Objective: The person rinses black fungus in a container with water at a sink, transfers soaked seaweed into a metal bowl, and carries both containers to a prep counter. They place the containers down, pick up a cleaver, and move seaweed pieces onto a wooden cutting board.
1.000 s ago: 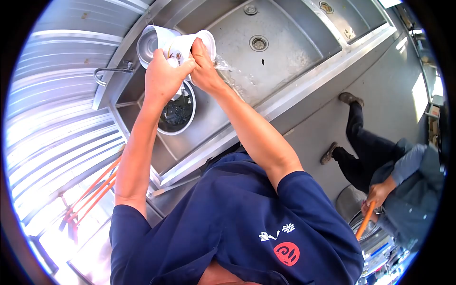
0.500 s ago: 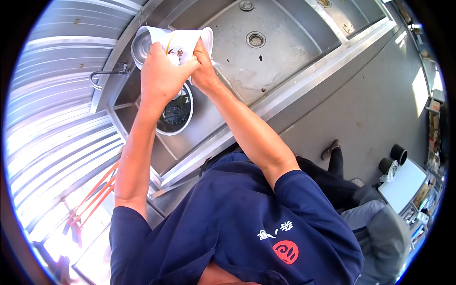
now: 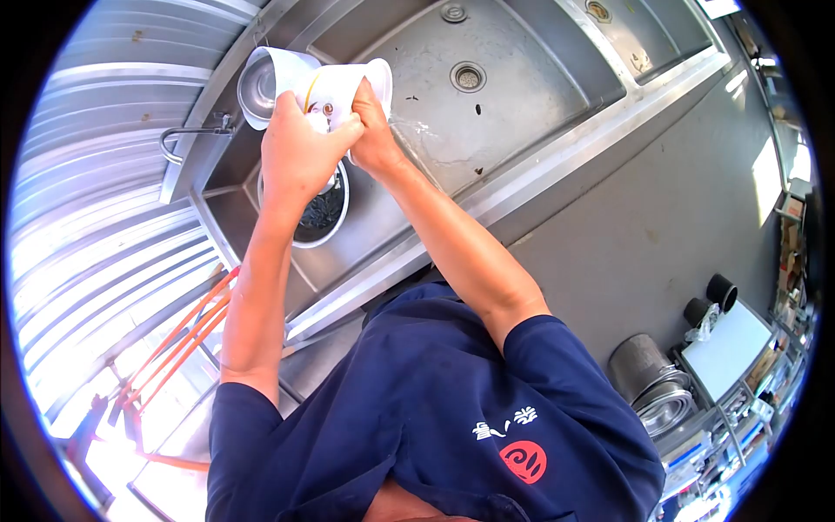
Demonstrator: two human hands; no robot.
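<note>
My left hand [image 3: 300,148] and my right hand [image 3: 372,135] meet over the sink, both closed on a white printed piece [image 3: 335,83] with a yellow line and a small brown design. It curves over between them; whether it is a bag or a container, I cannot tell. Beside my left fingers is a round white-rimmed vessel with a grey inside [image 3: 259,85], partly covered by the white piece. Below my hands a white bucket [image 3: 344,204] stands in the left basin. Dark, wet-looking stuff [image 3: 322,211] lies in it, partly hidden by my left hand and wrist.
A steel sink [image 3: 522,87] with a drain [image 3: 468,77] extends to the right. A curved tap [image 3: 187,132] juts from the wall at left. Orange poles [image 3: 187,331] lean at lower left. Metal pots [image 3: 639,370] and a white-topped table [image 3: 726,348] stand at lower right.
Both hands keep their grip on the white piece, with little movement. The view has shifted slightly. A person behind on the right has gone out of sight, and metal pots show there.
</note>
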